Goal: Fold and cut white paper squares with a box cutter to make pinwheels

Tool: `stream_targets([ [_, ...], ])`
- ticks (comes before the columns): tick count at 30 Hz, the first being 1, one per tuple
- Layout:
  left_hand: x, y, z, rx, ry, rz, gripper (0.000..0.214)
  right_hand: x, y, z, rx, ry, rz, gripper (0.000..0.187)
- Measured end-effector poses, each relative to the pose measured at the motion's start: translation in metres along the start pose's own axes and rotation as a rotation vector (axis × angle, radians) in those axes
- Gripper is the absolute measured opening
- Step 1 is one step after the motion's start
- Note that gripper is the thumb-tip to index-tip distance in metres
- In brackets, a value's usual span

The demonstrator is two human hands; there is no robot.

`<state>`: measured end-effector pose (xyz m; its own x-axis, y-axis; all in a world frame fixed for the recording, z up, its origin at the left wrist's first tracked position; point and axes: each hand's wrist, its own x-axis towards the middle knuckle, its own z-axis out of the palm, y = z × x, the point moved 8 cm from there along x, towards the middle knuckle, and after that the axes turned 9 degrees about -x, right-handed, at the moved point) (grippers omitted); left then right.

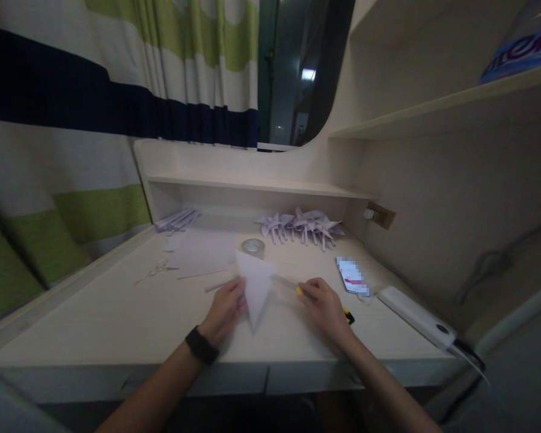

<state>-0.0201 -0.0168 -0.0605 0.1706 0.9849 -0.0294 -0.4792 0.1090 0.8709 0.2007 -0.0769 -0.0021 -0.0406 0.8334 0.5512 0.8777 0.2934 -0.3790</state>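
Note:
My left hand [228, 307], with a dark band on its wrist, pinches a folded white sheet of paper [258, 285] by its left edge. The paper stands over the desk as a triangle with its point downward. My right hand [322, 304] is closed round a yellow-and-black utility knife [301, 291]. Its blurred blade reaches left to the paper's right edge; whether it cuts in, I cannot tell. A thin rolled paper stick [217, 285] lies just left of the paper. Behind the paper is a roll of tape [253, 247].
Several paper pinwheels [306, 225] stand at the back right. White sheets [207, 246], paper strips [178, 220] and scissors [155, 270] lie at the left. A phone [352, 276] and a white power strip [417, 319] are at the right, below a shelf [446, 108].

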Motion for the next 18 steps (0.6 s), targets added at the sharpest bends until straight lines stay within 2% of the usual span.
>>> stream_targets([
  [7, -0.003, -0.002, -0.001, -0.079, 0.005, -0.059, 0.017, -0.002, 0.012, -0.009, -0.023, 0.102, 0.060, 0.022],
  [14, -0.003, -0.005, 0.005, -0.078, -0.007, -0.021, 0.019, 0.004, -0.001, 0.006, -0.078, -0.022, 0.010, 0.020],
  [16, -0.006, -0.006, 0.015, -0.034, -0.089, -0.014, 0.024, 0.008, -0.002, 0.012, -0.093, -0.069, -0.010, 0.020],
  [18, -0.013, -0.012, 0.028, 0.071, -0.249, -0.060, 0.030, 0.013, -0.001, 0.019, -0.118, -0.119, -0.050, 0.019],
])
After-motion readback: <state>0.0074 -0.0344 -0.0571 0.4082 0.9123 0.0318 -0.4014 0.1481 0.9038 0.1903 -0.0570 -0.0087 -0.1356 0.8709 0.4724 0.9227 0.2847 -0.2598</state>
